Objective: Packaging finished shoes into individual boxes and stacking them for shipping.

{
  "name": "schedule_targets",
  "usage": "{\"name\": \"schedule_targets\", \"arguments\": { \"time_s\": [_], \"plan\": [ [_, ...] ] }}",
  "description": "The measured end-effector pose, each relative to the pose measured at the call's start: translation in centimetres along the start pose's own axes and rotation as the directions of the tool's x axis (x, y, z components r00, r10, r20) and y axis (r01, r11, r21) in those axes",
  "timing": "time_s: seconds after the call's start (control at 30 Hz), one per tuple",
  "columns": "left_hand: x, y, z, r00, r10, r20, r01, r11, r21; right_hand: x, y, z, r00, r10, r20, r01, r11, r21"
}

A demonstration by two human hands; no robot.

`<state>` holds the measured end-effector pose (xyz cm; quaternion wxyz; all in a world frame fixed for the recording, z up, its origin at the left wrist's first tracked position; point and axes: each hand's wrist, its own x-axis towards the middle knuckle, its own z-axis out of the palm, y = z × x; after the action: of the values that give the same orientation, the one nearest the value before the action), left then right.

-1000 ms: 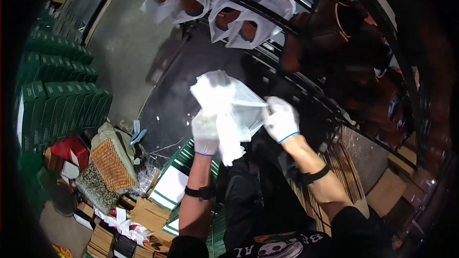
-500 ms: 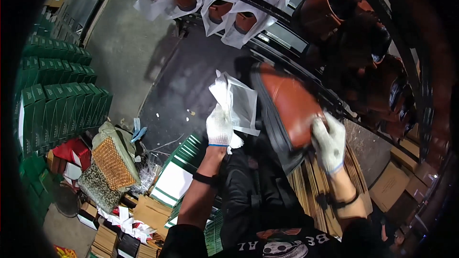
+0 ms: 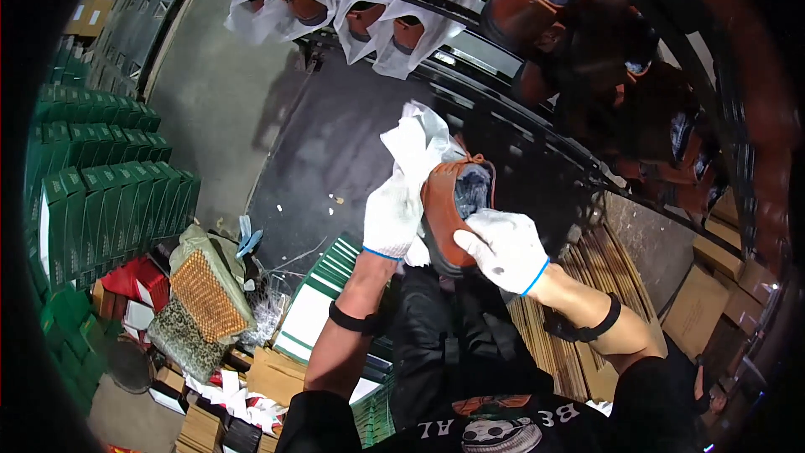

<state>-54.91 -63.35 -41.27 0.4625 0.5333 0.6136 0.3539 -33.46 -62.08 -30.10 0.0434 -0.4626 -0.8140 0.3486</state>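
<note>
My right hand (image 3: 510, 252), in a white work glove, grips the heel end of a brown leather lace-up shoe (image 3: 440, 205) with a dark sole. Its opening faces up, and grey stuffing shows inside. Closed on a thin white wrapping bag (image 3: 417, 138) is my left hand (image 3: 392, 218), gloved too, right against the shoe's left side. The bag lies crumpled beside the toe end; how far it covers the toe is hard to make out.
Wrapped shoes (image 3: 407, 33) line a dark metal rack at the top, with unwrapped brown shoes (image 3: 532, 0) to the right. Green shoeboxes (image 3: 117, 210) stand stacked at left. Flattened cardboard (image 3: 579, 302) leans at right. A beaded seat cushion (image 3: 210, 285) lies among scraps at lower left.
My right hand has brought the shoe leftward from beside the rack to the bag, turning its opening up. The bag has bunched up in my left hand.
</note>
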Motion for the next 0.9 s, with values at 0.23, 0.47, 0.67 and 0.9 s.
{"name": "schedule_targets", "arguments": {
  "time_s": [0.23, 0.47, 0.67, 0.9],
  "plan": [
    [1.8, 1.6, -1.0, 0.995, -0.040, 0.096, 0.020, 0.979, 0.201, -0.5, -1.8, 0.0, 0.953, -0.110, 0.284, 0.171, 0.964, -0.202],
    [0.7, 1.4, -0.7, 0.956, 0.120, 0.266, -0.211, 0.915, 0.344, 0.1, -0.4, 0.5, 0.994, -0.050, 0.093, 0.062, 0.988, -0.138],
    [-0.6, 1.0, -0.6, 0.956, 0.190, 0.224, -0.257, 0.910, 0.326, -0.1, 2.7, 1.6, 0.886, 0.450, -0.112, -0.371, 0.832, 0.412],
    [-2.0, 2.0, -1.7, 0.947, 0.277, 0.162, -0.310, 0.919, 0.243, 2.6, 2.7, 3.7, 0.459, 0.837, -0.297, -0.306, 0.463, 0.832]
  ]
}}
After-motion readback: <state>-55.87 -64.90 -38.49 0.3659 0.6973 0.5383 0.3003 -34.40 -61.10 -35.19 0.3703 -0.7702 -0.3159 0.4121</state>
